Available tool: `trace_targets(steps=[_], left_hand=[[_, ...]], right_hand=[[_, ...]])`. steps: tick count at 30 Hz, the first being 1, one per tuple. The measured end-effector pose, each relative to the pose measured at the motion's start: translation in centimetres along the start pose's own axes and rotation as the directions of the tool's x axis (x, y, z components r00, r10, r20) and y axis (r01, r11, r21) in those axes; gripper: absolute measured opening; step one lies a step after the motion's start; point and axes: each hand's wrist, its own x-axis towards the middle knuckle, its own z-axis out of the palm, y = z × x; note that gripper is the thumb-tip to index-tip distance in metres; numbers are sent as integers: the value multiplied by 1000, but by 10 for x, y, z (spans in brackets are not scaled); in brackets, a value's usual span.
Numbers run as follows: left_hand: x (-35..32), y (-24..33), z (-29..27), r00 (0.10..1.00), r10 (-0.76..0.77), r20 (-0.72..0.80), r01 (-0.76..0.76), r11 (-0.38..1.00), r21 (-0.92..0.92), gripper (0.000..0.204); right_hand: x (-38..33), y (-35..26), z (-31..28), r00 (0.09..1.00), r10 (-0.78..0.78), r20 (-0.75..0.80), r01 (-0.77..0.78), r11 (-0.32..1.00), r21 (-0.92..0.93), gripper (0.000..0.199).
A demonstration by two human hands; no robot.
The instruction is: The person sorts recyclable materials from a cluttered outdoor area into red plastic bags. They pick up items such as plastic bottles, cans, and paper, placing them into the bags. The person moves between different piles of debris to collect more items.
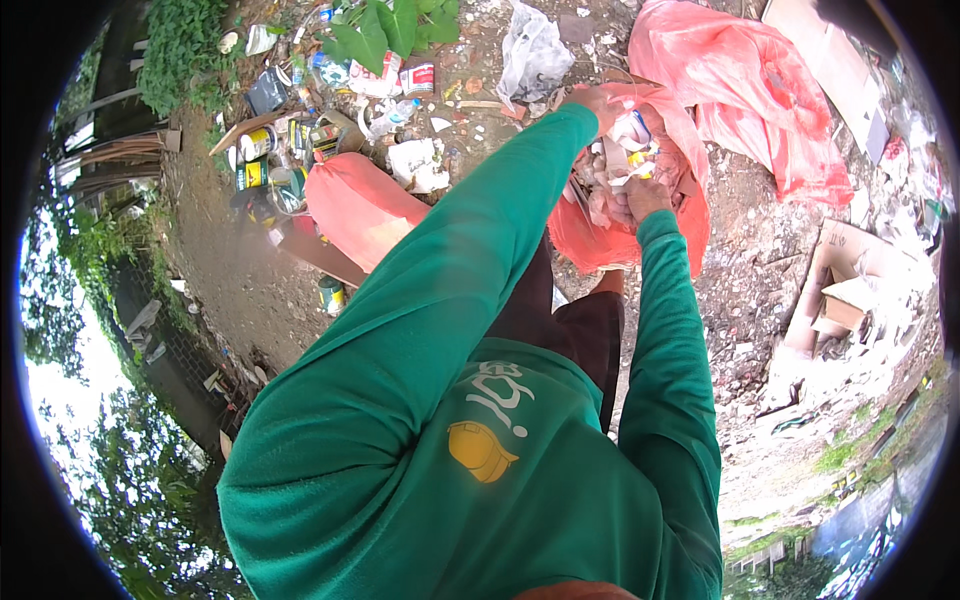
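An open red plastic bag [600,248] is being flanked by both hands, its mouth facing upward on the littered ground [740,255]. At the bag's far left rim, the left hand [600,105] is being set against the plastic; its fingers are being partly hidden, and whether they are pinching the film cannot be told. Inside the mouth, toward the near right, the right hand [650,198] is being held with bent fingers over the mixed waste [602,200]. A thin white scrap [631,172] is being seen right beside these fingertips, but whether it is being gripped cannot be made out. The waste is being formed of crumpled, papery brownish pieces and small white and yellow bits, and is being enclosed by thin, wrinkled, slightly translucent film.

Beyond it to the right, a larger pink bag [750,95] is being shown in loose, glossy folds; to the left, a smooth, rounded pink bundle [360,200] is being partly covered by the left sleeve [470,240]. A filmy whitish bag [535,55] is being left crumpled near the left hand. Stiff, angular cardboard [848,300] is being displayed farther right on rough, stony soil.
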Motion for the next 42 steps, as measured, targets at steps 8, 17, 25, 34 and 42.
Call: trace_targets(steps=[8, 17, 25, 34, 42], left_hand=[[1, -10, 24, 989, -93, -118, 82, 992, -96, 52], [14, -26, 3, 1000, 18, -11, -19, 995, -97, 56], [16, -41, 12, 998, 55, 20, -51, 986, -160, 53], [-78, 50, -23, 779, 547, -307, -429, 822, 375, 54], [-112, 8, 53, 909, 264, 322, -389, 813, 433, 53]], right_hand=[[-87, -51, 5, 870, -489, -62, 112, 319, -941, 39], [-177, -57, -42, 750, -656, -83, 344, 495, -798, 21], [-101, 24, -3, 744, -627, -232, 434, 717, -546, 34], [-38, 68, 19, 901, -387, -197, 94, 617, -782, 36], [-22, 75, -4, 965, -246, -91, 87, 628, -773, 51]])
